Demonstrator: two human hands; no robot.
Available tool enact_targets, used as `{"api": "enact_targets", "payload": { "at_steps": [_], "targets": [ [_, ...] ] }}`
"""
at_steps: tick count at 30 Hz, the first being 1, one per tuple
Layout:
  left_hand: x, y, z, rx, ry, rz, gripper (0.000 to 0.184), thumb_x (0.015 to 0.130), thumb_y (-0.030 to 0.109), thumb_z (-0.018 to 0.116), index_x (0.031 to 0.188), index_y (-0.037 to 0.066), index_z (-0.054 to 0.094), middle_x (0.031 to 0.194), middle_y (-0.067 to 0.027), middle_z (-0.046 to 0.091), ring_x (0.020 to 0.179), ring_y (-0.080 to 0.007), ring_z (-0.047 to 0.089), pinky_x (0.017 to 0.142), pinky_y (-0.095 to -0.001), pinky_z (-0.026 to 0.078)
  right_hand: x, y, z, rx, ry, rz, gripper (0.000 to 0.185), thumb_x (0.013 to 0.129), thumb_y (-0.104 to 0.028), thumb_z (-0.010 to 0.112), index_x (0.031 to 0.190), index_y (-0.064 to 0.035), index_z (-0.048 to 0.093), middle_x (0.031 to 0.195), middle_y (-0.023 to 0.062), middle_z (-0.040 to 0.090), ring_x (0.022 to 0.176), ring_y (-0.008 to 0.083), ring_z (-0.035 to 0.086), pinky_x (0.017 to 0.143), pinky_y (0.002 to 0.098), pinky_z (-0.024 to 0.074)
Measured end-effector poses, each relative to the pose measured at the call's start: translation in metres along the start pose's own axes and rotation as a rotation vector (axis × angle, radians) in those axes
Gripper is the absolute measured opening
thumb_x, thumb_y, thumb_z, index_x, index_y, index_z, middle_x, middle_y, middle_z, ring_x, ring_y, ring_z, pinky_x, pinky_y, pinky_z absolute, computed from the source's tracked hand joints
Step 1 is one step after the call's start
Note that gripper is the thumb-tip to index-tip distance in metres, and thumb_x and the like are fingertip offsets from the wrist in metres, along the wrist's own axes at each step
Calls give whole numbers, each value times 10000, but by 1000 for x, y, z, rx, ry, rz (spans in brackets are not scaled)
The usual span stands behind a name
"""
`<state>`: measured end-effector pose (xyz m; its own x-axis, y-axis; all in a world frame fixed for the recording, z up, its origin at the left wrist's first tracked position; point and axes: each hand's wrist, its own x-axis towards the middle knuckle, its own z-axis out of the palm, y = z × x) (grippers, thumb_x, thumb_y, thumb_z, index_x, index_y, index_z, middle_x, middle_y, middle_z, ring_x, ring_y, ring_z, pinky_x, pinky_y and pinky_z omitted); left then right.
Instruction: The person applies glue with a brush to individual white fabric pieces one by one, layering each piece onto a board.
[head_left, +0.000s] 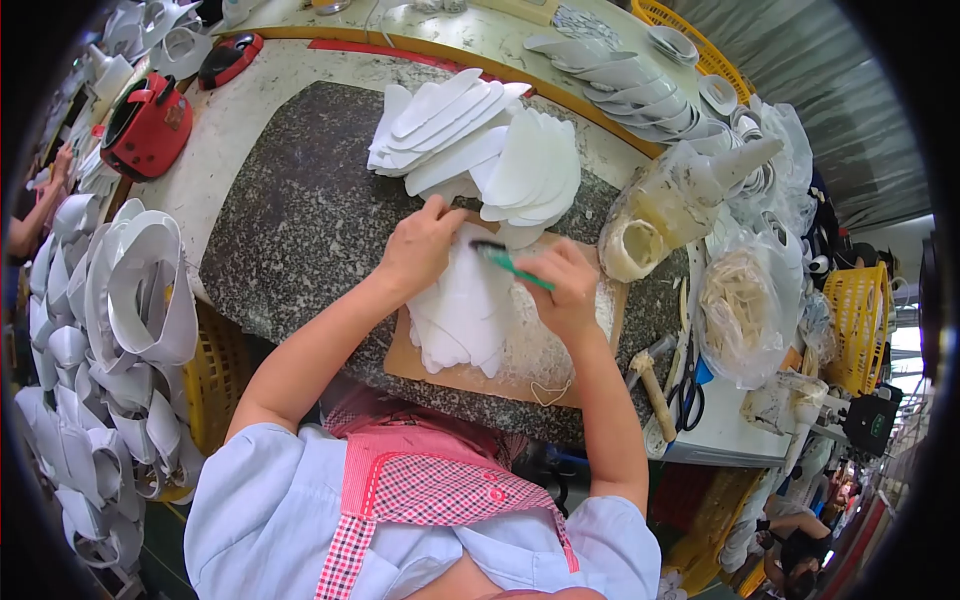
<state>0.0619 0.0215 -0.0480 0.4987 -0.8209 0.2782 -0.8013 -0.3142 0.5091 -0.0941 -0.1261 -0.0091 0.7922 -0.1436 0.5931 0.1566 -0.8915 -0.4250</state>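
Note:
In my right hand [562, 285] is a green-handled brush [528, 273], its dark head resting over a layered spread of white shoe-like cut pieces [455, 315]. The fingers of my left hand [422, 245] are closed at the upper end of that spread, pinching the edge of a white piece. Under the pieces lies a brown board [408, 360], its right part smeared with a whitish film. Just beyond my hands, two fanned piles of white pieces [440, 125] sit on the dark speckled slab [290, 190].
Right of the board lies a glue-crusted plastic bottle [640, 225], with a hammer [655, 400] and scissors [688, 390] nearer me. A red container [150, 125] stands at left. Stacks of white curved parts [145, 290] flank me on the left. Another person's arm [45, 205] shows far left.

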Motion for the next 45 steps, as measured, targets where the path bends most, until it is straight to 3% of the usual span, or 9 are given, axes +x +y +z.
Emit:
{"api": "enact_targets", "payload": {
  "at_steps": [3, 10, 19, 25, 32, 38, 40, 42, 45],
  "targets": [
    [3, 3, -3, 111, 53, 211, 244, 736, 24, 563, 979, 33, 569, 927, -120, 531, 779, -276, 606, 647, -362, 506, -15, -13, -21, 47, -92, 11, 136, 641, -97, 713, 757, -90, 642, 645, 23, 574, 621, 214, 513, 518, 311, 412],
    [22, 8, -10, 198, -267, 134, 234, 700, -40, 522, 930, 6, 511, 894, -136, 521, 880, -308, 523, 727, -391, 483, -34, -29, -27, 74, -30, 97, 141, 648, -81, 717, 764, -73, 639, 655, 40, 591, 594, 215, 505, 517, 305, 410],
    [10, 26, 4, 81, 22, -33, 281, 705, -59, 489, 980, -6, 470, 871, -179, 552, 876, -351, 499, 782, -407, 438, -52, -33, -19, 102, 24, 111, 172, 657, -57, 713, 807, -47, 629, 727, 76, 634, 601, 231, 540, 528, 313, 429],
    [26, 22, 0, 51, -175, -97, 237, 761, 1, 447, 995, -36, 466, 815, -198, 602, 857, -364, 545, 779, -403, 437, -56, -36, -19, 112, 52, 122, 175, 661, -47, 708, 814, -39, 624, 746, 86, 640, 625, 247, 570, 534, 321, 438],
    [-5, 30, -26, -929, -43, -343, 181, 803, 43, 453, 981, 31, 483, 909, -141, 650, 772, -201, 573, 665, -312, 451, -66, -39, -19, 130, 95, 115, 151, 691, -43, 701, 817, -24, 621, 761, 103, 637, 633, 236, 580, 536, 324, 443],
    [-22, 61, -34, -1600, -208, -638, 142, 835, 58, 478, 969, 101, 492, 950, -150, 656, 789, -133, 572, 632, -218, 428, -94, -14, -30, 500, 788, 713, 85, 847, -76, 629, 847, 8, 614, 738, 61, 622, 596, 141, 541, 604, 312, 457],
    [-27, 84, -13, -1139, -355, -401, 245, 848, 164, 506, 1080, 88, 493, 1083, -142, 628, 968, -201, 560, 790, -309, 450, -108, 2, -37, 771, 986, 790, 111, 866, -99, 616, 839, 4, 589, 771, 64, 624, 613, 137, 566, 580, 263, 463],
    [-40, 119, 12, -249, -314, 352, 602, 826, 429, 565, 1295, 85, 413, 1185, -178, 561, 1206, -266, 433, 984, -411, 347, -124, 14, -38, 916, 1125, 823, 124, 875, -110, 609, 832, -1, 570, 788, 66, 624, 619, 131, 580, 581, 225, 470],
    [-64, 130, 47, 28, -386, 746, 907, 734, 647, 538, 1416, 113, 268, 1251, -191, 505, 1348, -290, 234, 1080, -502, 173, -132, 20, -29, 913, 1202, 791, 119, 877, -107, 605, 831, -9, 556, 784, 64, 619, 613, 119, 575, 607, 208, 479]
  ]
}}
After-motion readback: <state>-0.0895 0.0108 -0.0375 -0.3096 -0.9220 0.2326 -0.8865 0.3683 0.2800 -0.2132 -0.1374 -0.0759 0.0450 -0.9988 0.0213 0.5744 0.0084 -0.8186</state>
